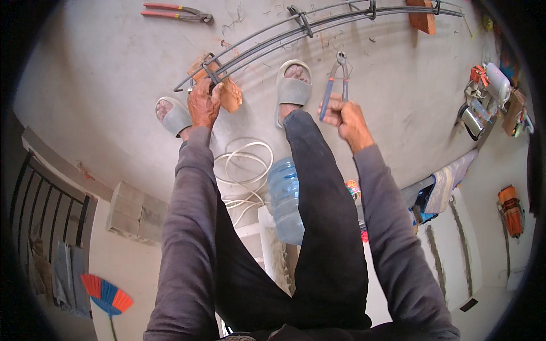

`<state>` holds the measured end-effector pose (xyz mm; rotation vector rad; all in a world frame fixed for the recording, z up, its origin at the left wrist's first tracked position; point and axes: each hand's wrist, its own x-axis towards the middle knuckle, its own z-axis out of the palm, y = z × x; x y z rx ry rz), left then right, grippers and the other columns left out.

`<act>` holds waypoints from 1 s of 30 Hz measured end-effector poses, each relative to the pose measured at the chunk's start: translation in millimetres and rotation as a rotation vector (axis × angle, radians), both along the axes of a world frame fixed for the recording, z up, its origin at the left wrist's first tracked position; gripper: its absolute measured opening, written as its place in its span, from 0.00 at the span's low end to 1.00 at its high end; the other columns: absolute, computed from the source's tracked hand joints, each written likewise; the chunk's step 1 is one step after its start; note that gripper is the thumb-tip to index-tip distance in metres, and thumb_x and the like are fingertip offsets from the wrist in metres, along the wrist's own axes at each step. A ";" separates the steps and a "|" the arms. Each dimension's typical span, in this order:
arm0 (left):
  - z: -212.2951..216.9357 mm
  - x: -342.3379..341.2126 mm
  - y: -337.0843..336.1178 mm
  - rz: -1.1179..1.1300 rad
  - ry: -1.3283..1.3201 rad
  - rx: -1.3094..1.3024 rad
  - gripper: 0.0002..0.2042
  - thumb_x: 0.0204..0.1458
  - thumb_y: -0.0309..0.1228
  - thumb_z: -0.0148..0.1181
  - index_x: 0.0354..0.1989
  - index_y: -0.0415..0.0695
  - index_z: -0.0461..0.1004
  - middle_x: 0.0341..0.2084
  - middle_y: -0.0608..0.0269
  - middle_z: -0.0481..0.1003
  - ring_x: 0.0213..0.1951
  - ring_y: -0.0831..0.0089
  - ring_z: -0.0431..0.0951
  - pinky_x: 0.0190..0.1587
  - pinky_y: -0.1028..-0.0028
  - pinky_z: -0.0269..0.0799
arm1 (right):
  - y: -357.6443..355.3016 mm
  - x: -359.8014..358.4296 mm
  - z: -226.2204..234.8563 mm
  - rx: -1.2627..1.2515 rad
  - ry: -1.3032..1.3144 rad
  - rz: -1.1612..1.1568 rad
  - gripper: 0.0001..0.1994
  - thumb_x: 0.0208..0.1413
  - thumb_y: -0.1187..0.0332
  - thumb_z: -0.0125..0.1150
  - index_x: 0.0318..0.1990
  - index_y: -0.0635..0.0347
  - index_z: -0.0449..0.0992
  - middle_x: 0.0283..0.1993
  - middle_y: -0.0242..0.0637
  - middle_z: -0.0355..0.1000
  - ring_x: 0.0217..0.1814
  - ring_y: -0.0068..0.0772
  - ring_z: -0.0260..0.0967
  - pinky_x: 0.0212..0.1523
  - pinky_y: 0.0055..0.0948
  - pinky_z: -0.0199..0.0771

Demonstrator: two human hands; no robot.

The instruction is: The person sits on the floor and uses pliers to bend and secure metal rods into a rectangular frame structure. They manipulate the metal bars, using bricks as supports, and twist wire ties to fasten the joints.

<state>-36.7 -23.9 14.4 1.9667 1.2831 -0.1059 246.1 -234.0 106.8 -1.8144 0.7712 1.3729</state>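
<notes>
My left hand (203, 104) is closed at the near left end of a long rebar cage (273, 41), its fingers around the end stirrup and bars. An orange brick (231, 95) props that end, right beside the hand. Farther along, several stirrups ring the thin bars. My right hand (354, 125) grips a pair of pincers (345, 79) with blue handles, jaws pointing away from me. The handles stand apart, and the pincers are clear of the cage, right of my sandalled foot (294, 85).
Red-handled pincers (179, 11) lie at the far left. Another brick (421, 21) supports the far right end. Coiled white hose (244, 165) and a blue water jug (285, 199) are between my legs. A metal kettle (471, 121) and clutter stand right. Wire scraps litter the floor.
</notes>
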 end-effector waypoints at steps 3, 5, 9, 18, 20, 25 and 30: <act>2.8 5.7 -1.2 -0.030 0.016 -0.047 0.12 0.54 0.38 0.62 0.39 0.43 0.78 0.33 0.51 0.78 0.36 0.51 0.78 0.39 0.57 0.72 | -22.2 33.0 -29.1 -0.085 -0.086 0.238 0.17 0.51 0.79 0.52 0.50 0.69 0.72 0.36 0.43 0.76 0.31 0.35 0.77 0.27 0.31 0.79; -1.1 3.4 2.0 -0.074 0.040 -0.033 0.14 0.56 0.40 0.61 0.40 0.42 0.78 0.33 0.51 0.78 0.36 0.52 0.78 0.40 0.59 0.72 | -33.0 46.0 -40.6 -0.101 -0.114 0.294 0.16 0.50 0.79 0.53 0.48 0.67 0.74 0.33 0.40 0.76 0.28 0.31 0.76 0.25 0.28 0.77; 2.8 2.4 1.7 -0.052 0.008 -0.043 0.16 0.57 0.42 0.60 0.42 0.41 0.78 0.35 0.51 0.79 0.37 0.54 0.79 0.42 0.61 0.73 | -36.4 65.8 -48.7 -0.095 -0.112 0.414 0.18 0.49 0.78 0.53 0.50 0.65 0.73 0.32 0.38 0.76 0.27 0.30 0.75 0.26 0.27 0.76; 1.2 4.2 5.8 -0.042 0.035 -0.082 0.13 0.55 0.37 0.62 0.40 0.40 0.78 0.31 0.51 0.79 0.35 0.55 0.79 0.40 0.61 0.73 | -49.6 90.8 -44.7 -0.047 -0.118 0.612 0.17 0.49 0.77 0.47 0.47 0.68 0.74 0.27 0.37 0.71 0.24 0.29 0.69 0.24 0.31 0.71; 6.4 8.9 2.8 -0.016 -0.016 -0.106 0.12 0.54 0.36 0.62 0.40 0.40 0.78 0.32 0.50 0.79 0.35 0.54 0.79 0.40 0.61 0.73 | -60.0 97.2 -37.5 -0.034 -0.110 0.680 0.16 0.49 0.77 0.46 0.45 0.68 0.75 0.26 0.36 0.70 0.24 0.29 0.68 0.23 0.31 0.70; 3.1 8.7 6.5 0.014 -0.010 -0.158 0.13 0.53 0.35 0.63 0.40 0.39 0.79 0.33 0.48 0.79 0.35 0.53 0.79 0.41 0.61 0.73 | -97.5 118.8 -16.5 0.013 -0.139 0.871 0.17 0.47 0.77 0.45 0.43 0.66 0.77 0.21 0.37 0.69 0.21 0.31 0.68 0.24 0.34 0.70; -11.4 -9.9 8.4 -0.034 -0.058 -0.073 0.15 0.53 0.38 0.64 0.40 0.38 0.79 0.34 0.49 0.80 0.37 0.54 0.80 0.42 0.61 0.73 | -159.5 140.2 10.6 0.059 -0.368 1.145 0.17 0.42 0.75 0.48 0.40 0.65 0.78 0.22 0.46 0.72 0.23 0.44 0.72 0.30 0.40 0.74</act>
